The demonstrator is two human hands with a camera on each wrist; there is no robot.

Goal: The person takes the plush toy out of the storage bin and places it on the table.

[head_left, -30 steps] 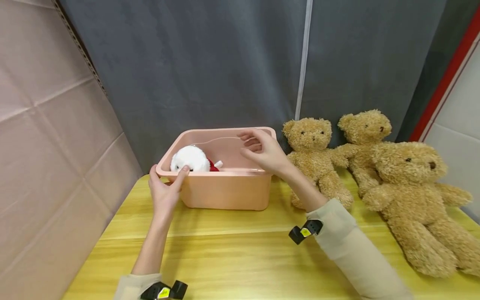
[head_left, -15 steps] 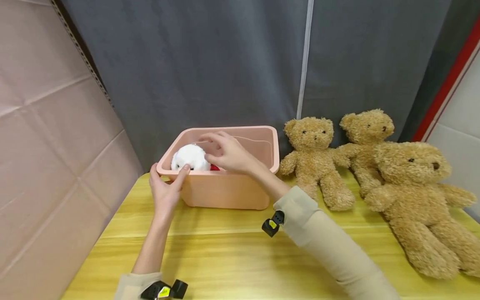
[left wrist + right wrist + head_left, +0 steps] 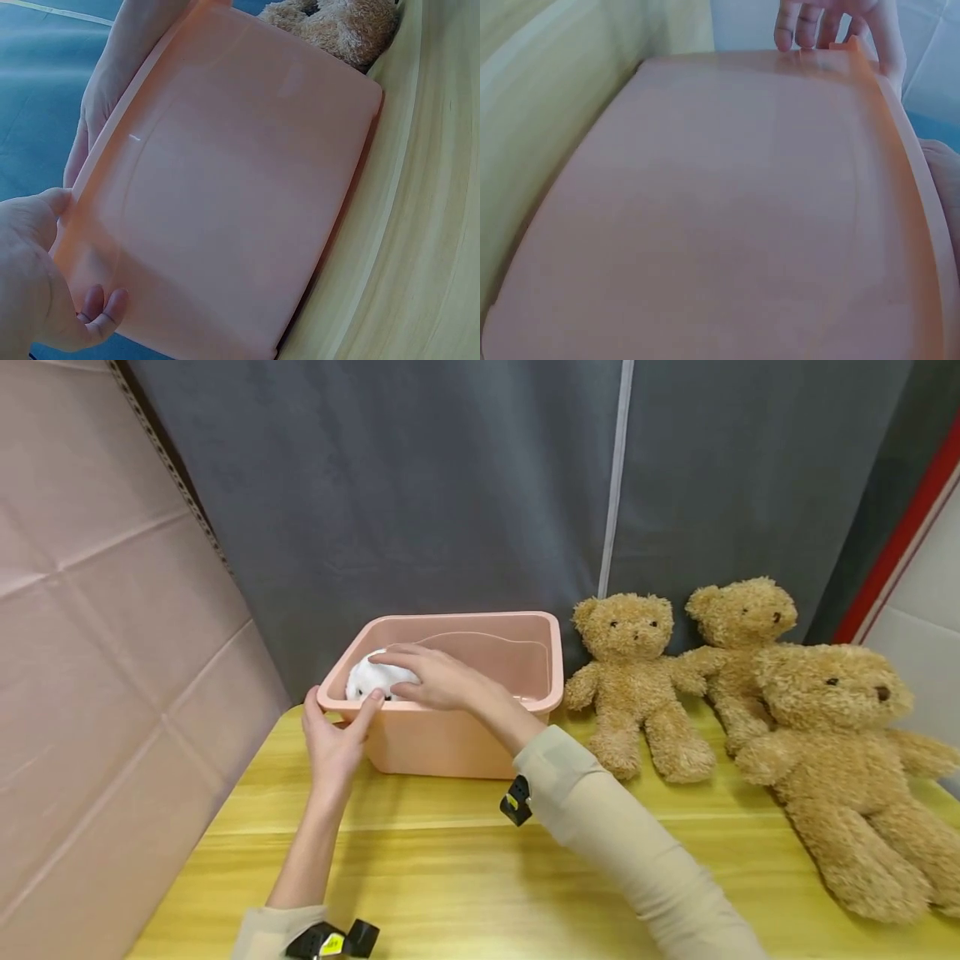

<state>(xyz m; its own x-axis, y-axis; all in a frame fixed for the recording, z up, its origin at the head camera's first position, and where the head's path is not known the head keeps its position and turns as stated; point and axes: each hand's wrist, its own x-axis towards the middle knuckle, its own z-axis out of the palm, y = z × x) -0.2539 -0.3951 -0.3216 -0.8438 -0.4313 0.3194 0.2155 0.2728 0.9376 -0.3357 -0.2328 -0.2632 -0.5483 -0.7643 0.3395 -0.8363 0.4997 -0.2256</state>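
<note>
In the head view a pink plastic bin [image 3: 450,743] stands on the table. My left hand [image 3: 336,752] grips its front left corner, thumb over the rim and fingers outside; the left wrist view shows this hand [image 3: 37,277] against the bin's wall [image 3: 217,172]. Inside the bin, at the left, lies a white plush toy [image 3: 360,681] with dark eyes, partly hidden. My right hand [image 3: 438,679] reaches over the front rim, fairly straight fingers lying across the top of the toy's head. The right wrist view shows mostly the bin's outer wall [image 3: 705,202].
Several items flank the bin: one teddy bear [image 3: 633,685] beside it, another [image 3: 742,618] leaning behind, a third [image 3: 840,760] nearer on the right. The wooden table [image 3: 420,868] ends at a pink-covered wall [image 3: 112,652]. A grey curtain [image 3: 412,485] hangs behind.
My right hand has moved left from the bin's right side onto the white plush toy. The left hand keeps its grip on the rim.
</note>
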